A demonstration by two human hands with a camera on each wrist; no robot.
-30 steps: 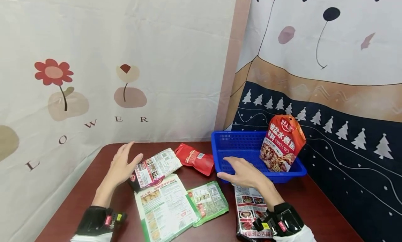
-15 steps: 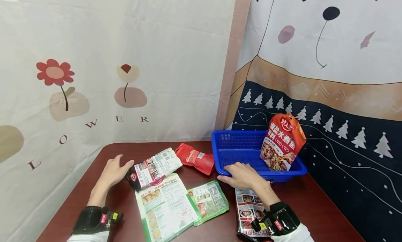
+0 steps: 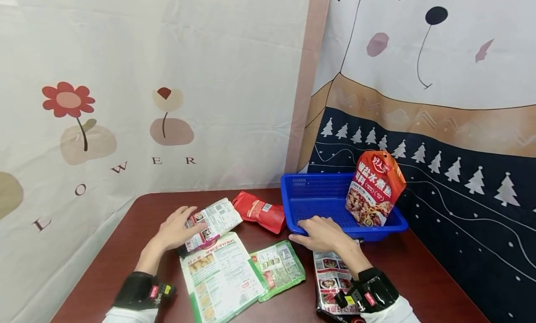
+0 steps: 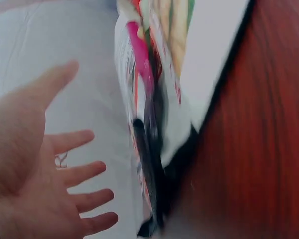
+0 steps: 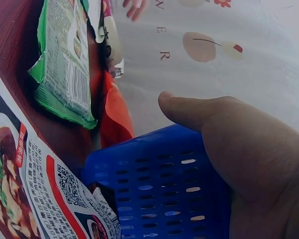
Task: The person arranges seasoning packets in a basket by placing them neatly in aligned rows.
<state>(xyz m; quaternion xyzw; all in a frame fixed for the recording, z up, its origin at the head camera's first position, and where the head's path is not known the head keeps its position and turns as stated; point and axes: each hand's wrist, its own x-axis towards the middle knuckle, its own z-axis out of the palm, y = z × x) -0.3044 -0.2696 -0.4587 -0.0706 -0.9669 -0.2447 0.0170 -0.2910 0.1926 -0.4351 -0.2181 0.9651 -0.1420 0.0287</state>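
My left hand (image 3: 173, 232) is spread over a white-and-black food pouch (image 3: 222, 216). In the left wrist view the hand (image 4: 55, 174) has its fingers apart, with the pouch (image 4: 144, 94) edge-on beside it. My right hand (image 3: 324, 237) holds the near rim of a blue plastic basket (image 3: 299, 192), fingers bent over it and the thumb pointing left. From the right wrist, the thumb (image 5: 194, 109) shows above the perforated basket wall (image 5: 159, 189); the other fingers are hidden. A red-orange seasoning pouch (image 3: 372, 192) stands tilted in the basket's right end.
A red pouch (image 3: 264, 213) lies left of the basket. Nearer are a large white-and-green packet (image 3: 228, 276) and a small green packet (image 3: 280, 269). A black-and-white packet (image 3: 332, 283) lies under the right forearm. Printed cloths hang behind the brown table (image 3: 109, 262).
My right hand lowered onto the basket rim and stayed there. The left hand dipped left, then moved right over the white-and-black pouch.
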